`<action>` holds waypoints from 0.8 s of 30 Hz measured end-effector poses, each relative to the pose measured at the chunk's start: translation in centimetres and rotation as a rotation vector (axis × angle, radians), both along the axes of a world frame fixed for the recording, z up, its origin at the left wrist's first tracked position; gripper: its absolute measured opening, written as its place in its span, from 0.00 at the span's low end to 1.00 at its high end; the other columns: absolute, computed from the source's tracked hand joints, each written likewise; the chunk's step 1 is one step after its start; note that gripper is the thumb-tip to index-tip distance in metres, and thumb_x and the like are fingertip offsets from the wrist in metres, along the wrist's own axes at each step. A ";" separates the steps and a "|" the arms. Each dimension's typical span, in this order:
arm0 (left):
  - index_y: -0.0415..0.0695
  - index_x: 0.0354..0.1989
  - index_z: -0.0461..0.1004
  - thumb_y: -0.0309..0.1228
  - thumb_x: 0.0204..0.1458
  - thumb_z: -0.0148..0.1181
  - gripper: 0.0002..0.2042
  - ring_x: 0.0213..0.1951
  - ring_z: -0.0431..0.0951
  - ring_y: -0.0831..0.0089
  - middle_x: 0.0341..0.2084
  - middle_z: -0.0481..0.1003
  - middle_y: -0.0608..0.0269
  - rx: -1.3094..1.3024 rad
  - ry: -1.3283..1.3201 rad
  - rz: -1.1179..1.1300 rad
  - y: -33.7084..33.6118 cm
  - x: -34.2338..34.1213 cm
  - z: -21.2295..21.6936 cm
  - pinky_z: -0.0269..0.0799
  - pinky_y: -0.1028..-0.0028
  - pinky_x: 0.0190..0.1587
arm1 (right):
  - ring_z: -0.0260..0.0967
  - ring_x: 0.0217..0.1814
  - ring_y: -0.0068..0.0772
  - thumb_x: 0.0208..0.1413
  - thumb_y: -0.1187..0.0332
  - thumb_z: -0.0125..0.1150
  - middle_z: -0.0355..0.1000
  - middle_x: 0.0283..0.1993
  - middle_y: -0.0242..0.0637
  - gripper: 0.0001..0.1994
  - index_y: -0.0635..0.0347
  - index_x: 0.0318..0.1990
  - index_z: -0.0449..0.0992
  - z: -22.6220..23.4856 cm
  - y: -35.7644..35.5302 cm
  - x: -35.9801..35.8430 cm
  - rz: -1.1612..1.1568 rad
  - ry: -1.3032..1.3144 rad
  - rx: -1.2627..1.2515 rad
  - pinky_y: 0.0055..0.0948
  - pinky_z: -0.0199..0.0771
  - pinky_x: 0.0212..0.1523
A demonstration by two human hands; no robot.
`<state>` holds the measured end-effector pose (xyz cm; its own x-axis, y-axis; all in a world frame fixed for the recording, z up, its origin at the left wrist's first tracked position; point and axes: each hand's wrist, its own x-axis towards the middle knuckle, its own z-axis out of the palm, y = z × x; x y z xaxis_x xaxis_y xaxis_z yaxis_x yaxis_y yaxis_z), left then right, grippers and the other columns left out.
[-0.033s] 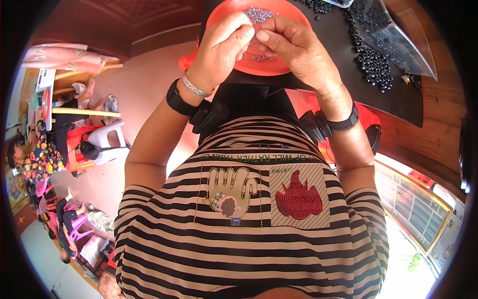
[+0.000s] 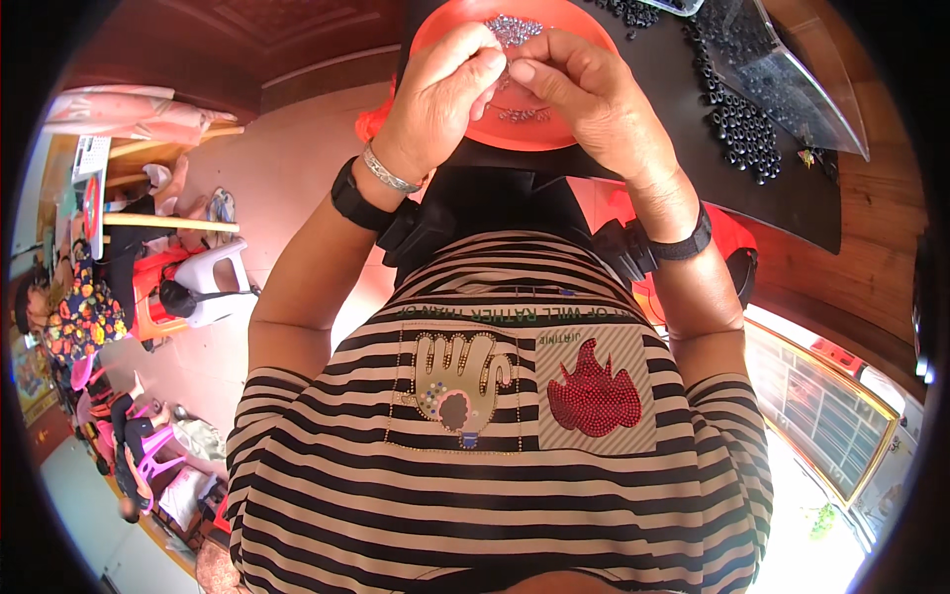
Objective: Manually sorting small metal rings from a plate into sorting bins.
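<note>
Both hands meet above a round red basin [image 2: 465, 134] at the table's near edge. My left hand [image 2: 450, 84] is closed, thumb pressed against the curled index finger. Just beside it, my right hand [image 2: 594, 94] pinches with thumb and forefinger. What the fingertips hold is too small to make out. Inside the basin lie a pile of small shiny silver pieces [image 2: 514, 30] at the far side and a looser scatter of similar pieces [image 2: 524, 116] nearer me.
Many black rounded pieces [image 2: 742, 134] lie on the dark tabletop [image 2: 653, 119] to the right, beside a clear plastic tray [image 2: 792, 89]. At far left, people sit near a white stool [image 2: 218, 282]. A framed panel [image 2: 821, 396] stands at lower right.
</note>
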<state>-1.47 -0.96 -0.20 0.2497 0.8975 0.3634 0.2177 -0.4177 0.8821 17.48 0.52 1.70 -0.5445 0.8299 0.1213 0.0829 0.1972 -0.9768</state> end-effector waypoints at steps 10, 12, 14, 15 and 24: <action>0.41 0.34 0.69 0.38 0.63 0.46 0.13 0.21 0.64 0.80 0.20 0.66 0.68 -0.309 -0.332 -0.090 -0.3 0.6 0.3 0.58 0.81 0.26 | 0.71 0.39 0.19 0.62 0.69 0.58 0.75 0.35 0.31 0.08 0.65 0.42 0.75 0.1 -0.5 -0.5 -0.203 -0.112 0.199 0.22 0.72 0.43; 0.41 0.34 0.68 0.39 0.63 0.46 0.13 0.21 0.64 0.80 0.20 0.66 0.67 -0.370 -0.373 -0.070 -0.5 0.7 0.5 0.58 0.81 0.26 | 0.71 0.39 0.20 0.62 0.69 0.58 0.75 0.35 0.31 0.08 0.65 0.42 0.75 0.0 -0.4 -0.5 -0.189 -0.052 0.147 0.22 0.71 0.43; 0.41 0.34 0.68 0.39 0.63 0.46 0.14 0.21 0.65 0.80 0.20 0.66 0.67 -0.432 -0.413 -0.049 -0.3 0.7 0.5 0.58 0.81 0.26 | 0.70 0.39 0.20 0.63 0.68 0.57 0.74 0.35 0.31 0.09 0.65 0.43 0.75 0.1 -0.4 -0.5 -0.216 -0.115 0.175 0.22 0.71 0.44; 0.41 0.35 0.69 0.40 0.63 0.45 0.14 0.21 0.64 0.80 0.20 0.66 0.67 -0.418 -0.377 -0.067 -0.2 0.5 0.5 0.58 0.81 0.26 | 0.70 0.39 0.20 0.63 0.68 0.57 0.74 0.35 0.31 0.09 0.65 0.43 0.75 0.3 -0.5 -0.5 -0.215 -0.115 0.175 0.22 0.71 0.44; 0.41 0.39 0.67 0.31 0.58 0.55 0.07 0.27 0.75 0.65 0.25 0.73 0.59 0.173 0.107 0.045 0.1 0.1 0.5 0.70 0.69 0.33 | 0.63 0.33 0.17 0.65 0.63 0.53 0.70 0.30 0.25 0.11 0.61 0.38 0.76 0.5 0.6 0.1 -0.067 0.130 -0.246 0.19 0.65 0.39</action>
